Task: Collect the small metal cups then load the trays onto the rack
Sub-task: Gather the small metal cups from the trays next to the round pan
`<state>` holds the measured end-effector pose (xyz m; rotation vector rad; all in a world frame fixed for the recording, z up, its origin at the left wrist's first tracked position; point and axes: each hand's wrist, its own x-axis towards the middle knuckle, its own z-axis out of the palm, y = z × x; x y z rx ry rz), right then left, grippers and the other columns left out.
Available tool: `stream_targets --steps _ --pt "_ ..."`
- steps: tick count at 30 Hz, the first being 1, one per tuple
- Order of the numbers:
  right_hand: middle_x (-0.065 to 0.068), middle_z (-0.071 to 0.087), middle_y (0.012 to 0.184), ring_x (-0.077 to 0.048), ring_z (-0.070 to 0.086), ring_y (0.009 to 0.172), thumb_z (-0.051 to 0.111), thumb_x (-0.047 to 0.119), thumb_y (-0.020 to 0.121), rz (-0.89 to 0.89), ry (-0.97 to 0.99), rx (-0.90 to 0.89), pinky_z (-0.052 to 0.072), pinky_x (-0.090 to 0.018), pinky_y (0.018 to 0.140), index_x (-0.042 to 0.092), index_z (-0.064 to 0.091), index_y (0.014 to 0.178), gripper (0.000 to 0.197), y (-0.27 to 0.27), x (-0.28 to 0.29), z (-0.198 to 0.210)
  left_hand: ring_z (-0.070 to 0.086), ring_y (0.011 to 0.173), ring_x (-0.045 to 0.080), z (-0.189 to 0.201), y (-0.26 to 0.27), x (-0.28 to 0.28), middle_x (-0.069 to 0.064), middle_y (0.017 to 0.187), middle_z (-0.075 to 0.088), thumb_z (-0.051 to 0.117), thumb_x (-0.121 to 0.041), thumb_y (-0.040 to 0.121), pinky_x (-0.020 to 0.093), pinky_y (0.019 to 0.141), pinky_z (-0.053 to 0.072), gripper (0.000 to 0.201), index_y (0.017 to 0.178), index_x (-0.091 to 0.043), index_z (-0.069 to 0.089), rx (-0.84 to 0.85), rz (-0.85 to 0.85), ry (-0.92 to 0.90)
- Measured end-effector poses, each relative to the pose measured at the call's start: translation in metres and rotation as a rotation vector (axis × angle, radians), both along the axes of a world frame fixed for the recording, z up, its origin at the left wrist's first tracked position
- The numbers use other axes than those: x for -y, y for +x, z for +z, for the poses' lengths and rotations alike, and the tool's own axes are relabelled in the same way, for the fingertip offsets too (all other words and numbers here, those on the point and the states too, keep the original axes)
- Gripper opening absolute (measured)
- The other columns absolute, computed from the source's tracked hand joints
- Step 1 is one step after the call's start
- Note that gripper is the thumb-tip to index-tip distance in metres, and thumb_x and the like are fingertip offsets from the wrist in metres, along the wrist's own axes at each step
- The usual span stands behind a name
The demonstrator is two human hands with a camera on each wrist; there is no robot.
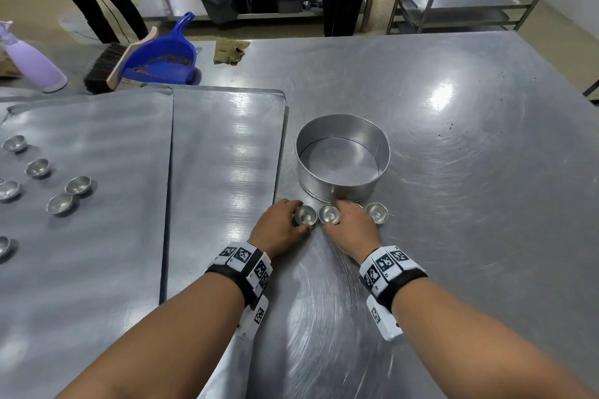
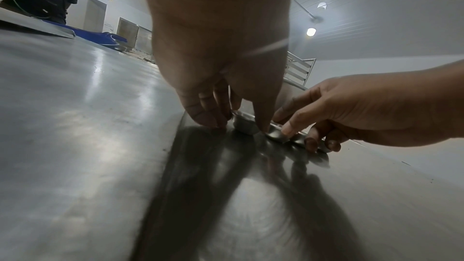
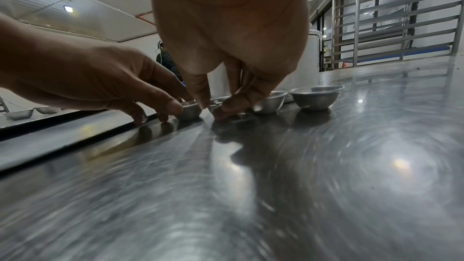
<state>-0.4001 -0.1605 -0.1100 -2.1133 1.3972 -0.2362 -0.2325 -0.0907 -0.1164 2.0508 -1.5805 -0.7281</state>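
Note:
Three small metal cups stand in a row on the steel table just in front of a round tin [image 1: 343, 178]. My left hand [image 1: 291, 220] pinches the leftmost cup [image 1: 305, 215] between thumb and fingers; the left wrist view shows that cup [image 2: 244, 125] under the fingertips. My right hand [image 1: 337, 220] pinches the middle cup [image 1: 329, 214], partly hidden by its fingers [image 3: 226, 107]. The third cup [image 1: 377, 212] stands free to the right. Several more cups [image 1: 60, 203] lie on the left tray [image 1: 97, 269]. A second tray [image 1: 227, 155] beside it is bare.
A metal rack [image 1: 453, 0] with shelves stands beyond the table's far right corner. At the far left lie a blue dustpan [image 1: 165, 58], a brush [image 1: 103, 66], a lilac bottle [image 1: 35, 65] and a rag [image 1: 230, 50]. Two people stand behind the table.

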Motion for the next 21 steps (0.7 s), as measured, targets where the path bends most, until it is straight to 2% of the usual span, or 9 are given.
stream_targets --steps 4,12,15,18,21 --pt "-0.009 0.064 0.1 -0.031 0.059 0.095 0.061 0.019 0.081 0.012 0.002 -0.006 0.032 -0.028 0.069 0.019 0.048 0.078 0.013 -0.001 0.002 -0.001 0.06 0.085 0.02 0.0 -0.002 0.002 0.006 0.102 0.063 0.072 -0.034 0.085 0.032 0.075 0.045 0.034 0.108 -0.011 0.065 0.0 -0.003 -0.004" --pt "-0.009 0.064 0.098 -0.031 0.059 0.093 0.062 0.019 0.08 0.017 0.022 0.014 0.033 -0.028 0.07 0.019 0.05 0.079 0.012 -0.002 0.004 -0.001 0.06 0.086 0.02 0.0 -0.005 0.002 0.007 0.101 0.065 0.072 -0.031 0.085 0.034 0.078 0.047 0.034 0.109 -0.008 0.064 0.001 0.024 0.007" --pt "-0.008 0.064 0.102 -0.029 0.06 0.097 0.064 0.023 0.079 0.017 0.047 0.023 0.033 -0.027 0.072 0.019 0.054 0.084 0.012 -0.003 0.004 -0.003 0.061 0.1 0.021 -0.002 -0.003 0.0 0.008 0.115 0.065 0.075 -0.033 0.084 0.032 0.087 0.046 0.048 0.124 -0.01 0.062 -0.009 0.028 0.014" --pt "-0.007 0.064 0.112 -0.029 0.06 0.105 0.064 0.028 0.08 0.012 0.024 0.029 0.037 -0.028 0.076 0.014 0.063 0.101 0.025 -0.001 0.003 -0.002 0.06 0.112 0.022 -0.004 0.001 -0.003 0.007 0.134 0.058 0.077 -0.043 0.081 0.032 0.095 0.046 0.072 0.141 -0.015 0.051 -0.014 0.055 0.033" --pt "-0.006 0.061 0.127 -0.03 0.058 0.115 0.064 0.034 0.087 -0.006 -0.023 0.037 0.044 -0.034 0.094 0.012 0.062 0.125 0.044 0.007 0.0 0.005 0.062 0.105 0.018 0.003 0.006 -0.009 0.005 0.134 0.057 0.076 -0.048 0.081 0.026 0.087 0.046 0.076 0.143 -0.016 0.048 -0.025 0.083 0.024"
